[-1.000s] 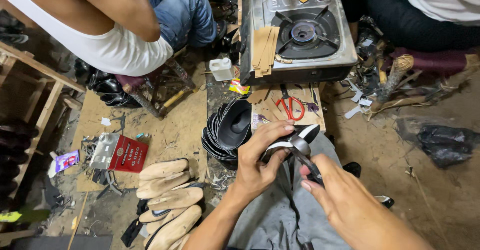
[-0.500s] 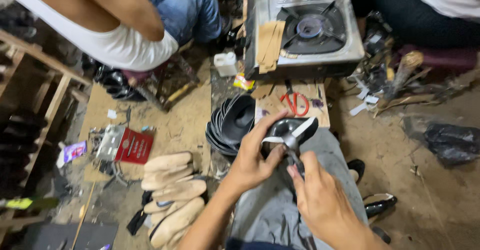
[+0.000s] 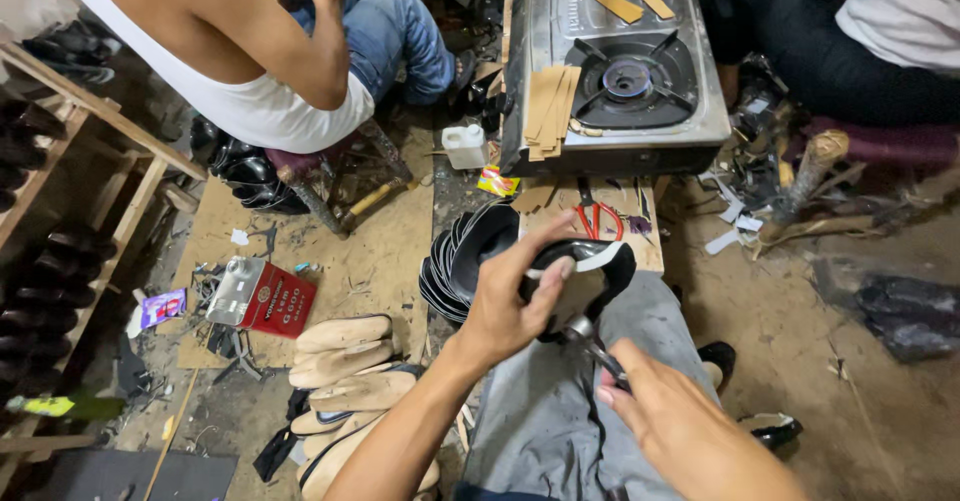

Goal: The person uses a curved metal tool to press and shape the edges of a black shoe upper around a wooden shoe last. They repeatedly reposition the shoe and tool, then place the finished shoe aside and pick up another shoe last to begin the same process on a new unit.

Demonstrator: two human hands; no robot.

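The black shoe upper (image 3: 585, 276), stretched over a form with a pale edge showing along its far side, sits on the person's lap, just this side of the gas stove (image 3: 620, 71). The left hand (image 3: 510, 296) is closed around its near side, fingers curled over the top and thumb pressing against the pale edge. The right hand (image 3: 690, 426) grips the handles of a pair of metal pliers (image 3: 590, 341), whose nose meets the underside of the shoe upper between the two hands.

As a judgement, the work is midway: the leather already looks pulled snug over the visible top, while the pliers at the lower margin suggest the edge there is not yet drawn in. How much of the rim is finished cannot be told, since the hands hide it.

Between the stove and the shoe upper lie red-handled scissors (image 3: 598, 221) on a cardboard-covered surface (image 3: 645, 246). Left of the stove's near corner a stack of black uppers (image 3: 460, 261) leans on the floor, and farther left and nearer lie tan insoles (image 3: 345, 361) and a red tin (image 3: 260, 296). Two other people sit on either side of the stove.
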